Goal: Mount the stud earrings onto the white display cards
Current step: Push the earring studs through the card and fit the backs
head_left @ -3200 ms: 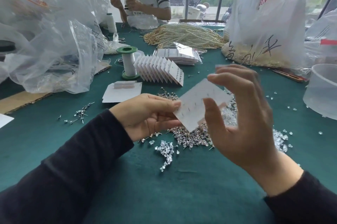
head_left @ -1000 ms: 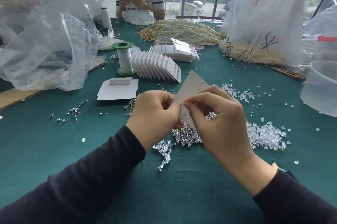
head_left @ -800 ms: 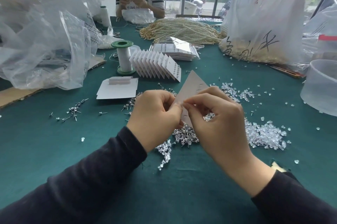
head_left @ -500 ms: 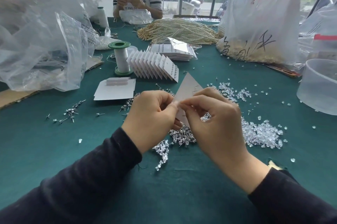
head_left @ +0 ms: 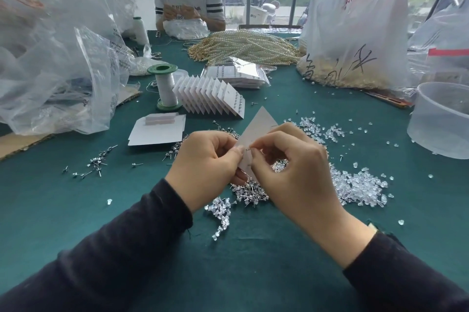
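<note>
A white display card (head_left: 257,126) stands tilted above the green table, one corner pointing up. My left hand (head_left: 206,162) pinches its left edge between thumb and fingers. My right hand (head_left: 291,167) pinches a small stud earring (head_left: 248,149) against the card, close to the left thumb. Under both hands lies a pile of loose stud earrings (head_left: 250,192). Clear earring backs (head_left: 357,187) are heaped to the right. A fanned row of filled cards (head_left: 210,97) stands farther back.
Blank cards (head_left: 157,131) lie left of the hands, a green-ended thread spool (head_left: 166,88) behind them. Scattered studs (head_left: 94,162) sit at left. Plastic bags (head_left: 58,68) crowd the left and back right (head_left: 355,32). A clear tub (head_left: 444,118) stands right. A person (head_left: 189,2) sits opposite.
Earlier my right hand was spread open behind the card; it has since closed in and now pinches a stud at the card. Over the last second both hands barely move.
</note>
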A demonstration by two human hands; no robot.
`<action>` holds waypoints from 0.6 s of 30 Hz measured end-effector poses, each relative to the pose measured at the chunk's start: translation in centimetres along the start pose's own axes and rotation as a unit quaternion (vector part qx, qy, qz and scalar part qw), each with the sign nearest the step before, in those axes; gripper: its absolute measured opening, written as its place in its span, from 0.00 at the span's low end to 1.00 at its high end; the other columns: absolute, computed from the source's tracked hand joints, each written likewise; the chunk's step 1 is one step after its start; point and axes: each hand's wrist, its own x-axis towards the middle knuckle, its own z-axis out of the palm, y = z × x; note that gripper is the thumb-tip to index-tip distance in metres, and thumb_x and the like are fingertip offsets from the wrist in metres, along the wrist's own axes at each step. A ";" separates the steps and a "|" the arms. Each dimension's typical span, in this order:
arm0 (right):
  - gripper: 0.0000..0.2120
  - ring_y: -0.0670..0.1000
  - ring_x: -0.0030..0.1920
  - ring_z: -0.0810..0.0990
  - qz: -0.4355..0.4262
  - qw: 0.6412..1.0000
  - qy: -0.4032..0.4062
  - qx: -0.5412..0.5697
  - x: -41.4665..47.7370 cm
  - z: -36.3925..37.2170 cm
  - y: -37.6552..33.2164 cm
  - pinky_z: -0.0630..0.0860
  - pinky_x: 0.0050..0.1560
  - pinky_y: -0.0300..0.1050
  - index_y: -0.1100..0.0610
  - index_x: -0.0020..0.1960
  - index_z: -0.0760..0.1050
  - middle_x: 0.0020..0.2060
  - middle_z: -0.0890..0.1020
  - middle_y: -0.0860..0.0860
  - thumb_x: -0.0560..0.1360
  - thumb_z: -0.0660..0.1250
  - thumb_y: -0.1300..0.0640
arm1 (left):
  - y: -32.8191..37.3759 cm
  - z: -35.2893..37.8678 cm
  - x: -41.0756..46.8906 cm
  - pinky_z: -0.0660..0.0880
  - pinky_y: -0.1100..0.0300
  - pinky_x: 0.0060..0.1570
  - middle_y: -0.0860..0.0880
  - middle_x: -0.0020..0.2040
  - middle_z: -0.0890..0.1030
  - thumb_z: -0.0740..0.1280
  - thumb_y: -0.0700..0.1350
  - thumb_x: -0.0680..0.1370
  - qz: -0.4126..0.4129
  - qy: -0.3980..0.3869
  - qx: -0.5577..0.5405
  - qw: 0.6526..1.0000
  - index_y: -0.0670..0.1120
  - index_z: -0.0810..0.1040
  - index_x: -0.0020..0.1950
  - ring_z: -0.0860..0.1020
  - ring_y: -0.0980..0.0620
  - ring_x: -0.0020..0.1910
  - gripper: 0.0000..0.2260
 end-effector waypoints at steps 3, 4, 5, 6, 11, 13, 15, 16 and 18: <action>0.02 0.50 0.31 0.77 0.008 1.000 0.002 -0.003 0.0 0.1 -0.1 0.74 0.34 0.42 0.63 0.37 0.79 0.34 0.79 0.53 0.67 0.72 0.66 | -0.2 -0.1 0.0 0.80 0.58 0.29 0.50 0.25 0.79 0.64 0.35 0.75 0.021 0.005 0.030 0.999 0.42 0.78 0.33 0.80 0.51 0.25 0.11; 0.02 0.50 0.31 0.77 0.010 1.000 0.003 -0.002 -0.1 0.1 -0.2 0.74 0.34 0.42 0.62 0.37 0.79 0.34 0.78 0.53 0.67 0.72 0.66 | -0.2 -0.1 0.0 0.80 0.56 0.30 0.50 0.25 0.79 0.64 0.35 0.75 0.028 0.008 0.039 0.999 0.42 0.78 0.33 0.80 0.50 0.25 0.11; 0.02 0.49 0.31 0.77 0.011 1.000 0.004 -0.002 -0.1 0.1 -0.2 0.73 0.33 0.41 0.62 0.37 0.79 0.34 0.78 0.53 0.67 0.72 0.66 | -0.2 -0.1 0.0 0.80 0.54 0.30 0.49 0.25 0.79 0.64 0.36 0.75 0.033 0.011 0.046 0.998 0.41 0.78 0.33 0.80 0.50 0.25 0.10; 0.02 0.49 0.31 0.77 0.011 1.000 0.003 -0.002 -0.1 0.1 -0.3 0.73 0.33 0.41 0.62 0.37 0.79 0.34 0.78 0.53 0.67 0.72 0.66 | -0.2 -0.1 0.0 0.81 0.53 0.31 0.49 0.25 0.79 0.64 0.36 0.75 0.036 0.013 0.049 0.998 0.39 0.78 0.34 0.80 0.50 0.25 0.10; 0.03 0.49 0.31 0.78 0.006 1.000 -0.006 -0.011 -0.3 0.3 -0.3 0.74 0.33 0.43 0.62 0.36 0.80 0.34 0.79 0.53 0.68 0.71 0.67 | -0.4 0.1 0.0 0.81 0.50 0.32 0.45 0.27 0.79 0.64 0.35 0.75 0.038 0.019 0.058 0.997 0.37 0.77 0.35 0.79 0.51 0.25 0.09; 0.03 0.49 0.30 0.78 0.004 1.000 -0.007 -0.013 -0.4 0.3 -0.3 0.74 0.33 0.44 0.62 0.36 0.80 0.34 0.80 0.53 0.68 0.71 0.67 | -0.3 0.1 0.0 0.80 0.50 0.33 0.45 0.27 0.79 0.64 0.36 0.75 0.038 0.018 0.067 0.997 0.37 0.77 0.35 0.80 0.50 0.25 0.09; 0.03 0.49 0.30 0.78 -0.001 1.000 -0.011 -0.018 -0.5 0.3 -0.3 0.74 0.32 0.43 0.62 0.36 0.80 0.33 0.80 0.52 0.68 0.71 0.67 | -0.3 0.1 -0.1 0.80 0.51 0.32 0.45 0.27 0.79 0.64 0.36 0.75 0.039 0.016 0.077 0.996 0.37 0.77 0.35 0.80 0.50 0.24 0.09; 0.03 0.49 0.29 0.77 -0.006 1.000 -0.013 -0.021 -0.5 0.3 -0.4 0.73 0.32 0.42 0.62 0.36 0.80 0.33 0.80 0.52 0.68 0.71 0.67 | -0.2 0.0 -0.1 0.80 0.51 0.32 0.45 0.26 0.79 0.64 0.36 0.75 0.038 0.015 0.080 0.996 0.36 0.77 0.34 0.79 0.50 0.24 0.09; 0.03 0.48 0.29 0.76 -0.017 0.999 -0.010 -0.028 -0.5 0.4 -0.5 0.73 0.32 0.39 0.62 0.36 0.80 0.33 0.80 0.52 0.68 0.71 0.67 | -0.2 0.0 -0.1 0.80 0.52 0.30 0.45 0.25 0.78 0.63 0.35 0.74 0.035 0.015 0.078 0.996 0.36 0.76 0.34 0.79 0.50 0.23 0.10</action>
